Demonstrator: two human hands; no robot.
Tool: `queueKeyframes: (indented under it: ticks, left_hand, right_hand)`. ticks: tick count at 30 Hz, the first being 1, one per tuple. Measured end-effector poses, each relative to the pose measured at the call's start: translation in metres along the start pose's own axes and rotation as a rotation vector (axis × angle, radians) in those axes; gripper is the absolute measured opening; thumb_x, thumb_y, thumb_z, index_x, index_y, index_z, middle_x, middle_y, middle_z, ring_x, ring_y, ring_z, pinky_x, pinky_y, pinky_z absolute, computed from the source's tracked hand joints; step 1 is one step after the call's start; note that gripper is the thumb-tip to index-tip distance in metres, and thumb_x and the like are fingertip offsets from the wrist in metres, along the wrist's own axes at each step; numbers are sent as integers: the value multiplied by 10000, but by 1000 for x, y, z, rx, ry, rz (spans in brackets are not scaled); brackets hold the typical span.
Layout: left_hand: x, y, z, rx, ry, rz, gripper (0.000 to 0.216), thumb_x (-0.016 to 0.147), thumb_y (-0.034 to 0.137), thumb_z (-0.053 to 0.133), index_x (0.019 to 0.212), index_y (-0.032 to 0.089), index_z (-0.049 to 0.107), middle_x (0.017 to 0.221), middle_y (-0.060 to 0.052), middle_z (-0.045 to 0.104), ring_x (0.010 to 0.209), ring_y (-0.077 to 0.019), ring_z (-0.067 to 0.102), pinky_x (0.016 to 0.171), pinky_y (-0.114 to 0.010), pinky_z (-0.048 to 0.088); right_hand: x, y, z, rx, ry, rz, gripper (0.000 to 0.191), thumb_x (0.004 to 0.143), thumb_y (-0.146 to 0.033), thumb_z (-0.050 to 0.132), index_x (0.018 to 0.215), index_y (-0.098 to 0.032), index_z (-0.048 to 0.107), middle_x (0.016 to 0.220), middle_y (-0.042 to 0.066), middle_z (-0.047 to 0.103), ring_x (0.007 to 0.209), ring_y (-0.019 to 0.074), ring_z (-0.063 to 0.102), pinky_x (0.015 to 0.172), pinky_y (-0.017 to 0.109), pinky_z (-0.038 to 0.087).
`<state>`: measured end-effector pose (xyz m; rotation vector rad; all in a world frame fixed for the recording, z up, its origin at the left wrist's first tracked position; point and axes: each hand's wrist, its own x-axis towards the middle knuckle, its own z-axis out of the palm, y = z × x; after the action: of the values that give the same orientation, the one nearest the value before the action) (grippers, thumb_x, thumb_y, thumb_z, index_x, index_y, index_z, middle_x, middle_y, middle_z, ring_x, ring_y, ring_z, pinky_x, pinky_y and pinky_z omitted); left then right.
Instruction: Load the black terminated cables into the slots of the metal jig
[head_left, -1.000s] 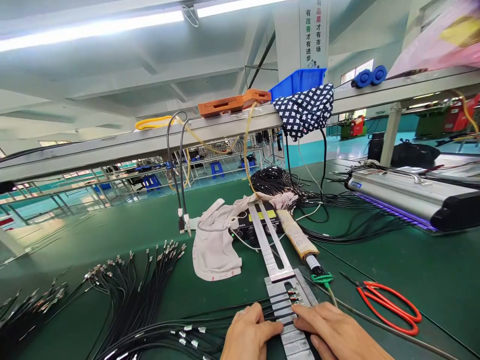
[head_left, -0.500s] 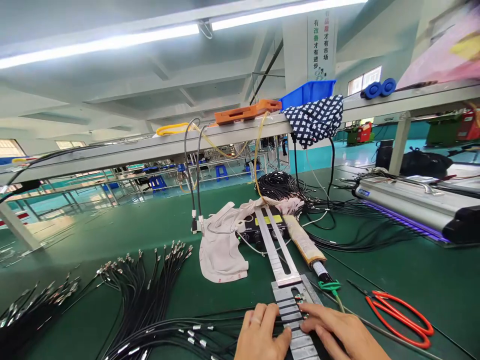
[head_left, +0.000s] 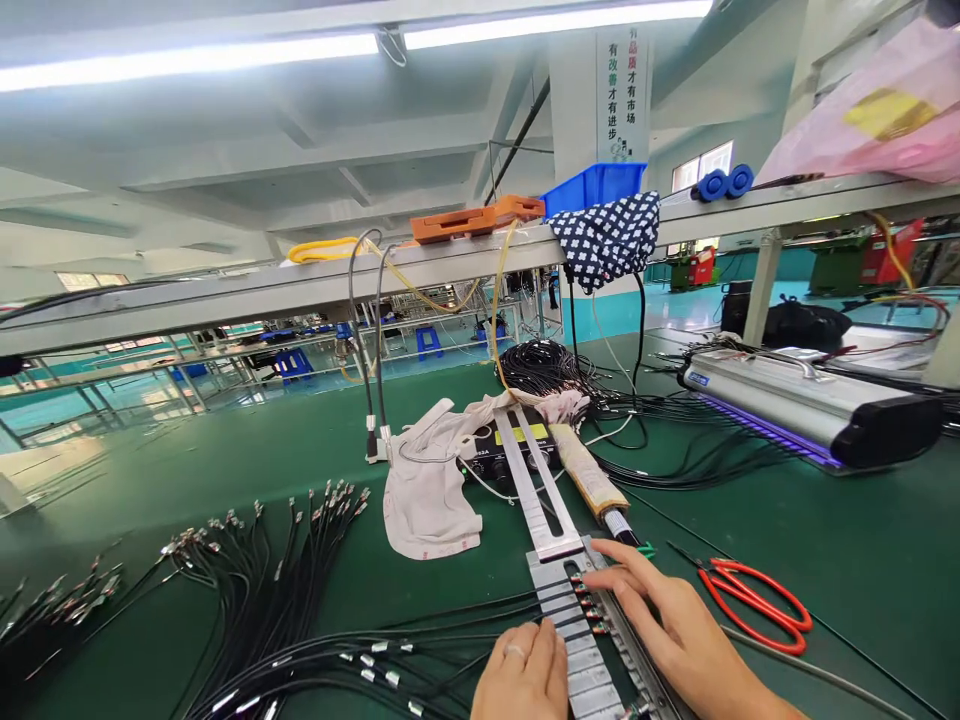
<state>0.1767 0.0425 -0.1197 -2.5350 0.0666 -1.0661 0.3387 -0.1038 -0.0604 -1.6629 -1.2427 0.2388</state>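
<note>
On the slotted grey metal jig (head_left: 577,640), thin black cables (head_left: 480,615) were pressed flat by open left hand (head_left: 525,680) and right hand (head_left: 660,625), nothing gripped, apparently to seat them.

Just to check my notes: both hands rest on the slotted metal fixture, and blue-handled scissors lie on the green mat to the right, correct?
Not quite: the scissors have red handles, as the head view shows. They do lie right of the slotted metal fixture, where the left hand and right hand rest.

My left hand (head_left: 525,680) lay flat, fingers together — my right hand (head_left: 664,625) stretched forward, fingers extended and slightly spread, palm down.
</note>
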Motion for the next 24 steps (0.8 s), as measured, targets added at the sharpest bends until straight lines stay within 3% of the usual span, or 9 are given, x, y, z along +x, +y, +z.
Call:
queueKeyframes:
  ticks: [3,6,8,10,13,15,17,21,24]
  left_hand:
    - [10,-6,-11,-31,58,-22,308,980,156,334,931,176,638,866,-7,730,759,-137,648,725,-237,528]
    - [15,-10,-16,-52,7,-36,306,983,171,326,965,181,631,901,13,724,770,-139,657,711,-240,538]
    - [17,-10,-15,-42,-73,18,286,977,184,343,1094,160,603,1004,-7,716,853,-153,666,759,-250,547]
    - [18,-9,-10,-27,-60,80,287,979,193,354,1141,150,586,1038,-14,713,881,-155,671,782,-248,553]
    - [21,-6,-5,-31,-3,100,302,990,181,325,1057,169,619,980,13,727,845,-141,679,780,-214,551]
    - [23,-4,-4,-84,-33,96,320,992,184,307,1037,164,624,987,1,725,856,-142,674,796,-201,541]
    - [26,-2,-4,-182,-71,61,352,1001,229,277,1048,162,620,1016,-19,719,874,-149,664,797,-209,541]
    - [28,-6,-9,-489,31,-129,399,977,193,224,985,195,622,919,-26,714,817,-141,644,728,-208,531]
    - [30,-17,-25,-693,-379,-287,285,810,67,454,973,208,641,1002,-34,652,902,-145,599,809,-228,476]
  right_hand:
    - [0,2,1,-9,25,-8,373,988,-388,335,1276,-198,476,1042,100,734,963,229,680,861,346,525]
    - [-3,5,-3,-45,28,-26,361,994,-374,326,1277,-204,472,1045,90,731,978,223,676,867,333,521]
    - [-4,6,-7,-86,21,-63,357,994,-352,321,1284,-193,458,1068,95,723,995,216,670,882,331,511]
    - [-5,6,-10,-123,16,-99,358,990,-327,313,1285,-170,443,1078,106,719,990,212,670,881,338,508]
    - [-5,2,-12,-149,7,-118,349,984,-290,299,1272,-148,438,1070,116,719,963,206,674,862,347,509]
    - [-5,-1,-11,-145,-3,-118,344,980,-272,295,1264,-140,436,1061,118,721,947,205,675,852,352,509]
    - [-5,-4,-10,-133,-14,-122,345,975,-262,294,1265,-135,430,1049,118,722,950,210,673,853,362,504]
    - [-6,-6,-9,-106,-32,-122,324,974,-258,311,1256,-159,433,999,76,730,937,202,672,847,346,498]
    - [-7,-5,-11,-95,-19,-123,273,978,-258,323,1203,-196,466,947,33,724,888,189,671,811,330,499]
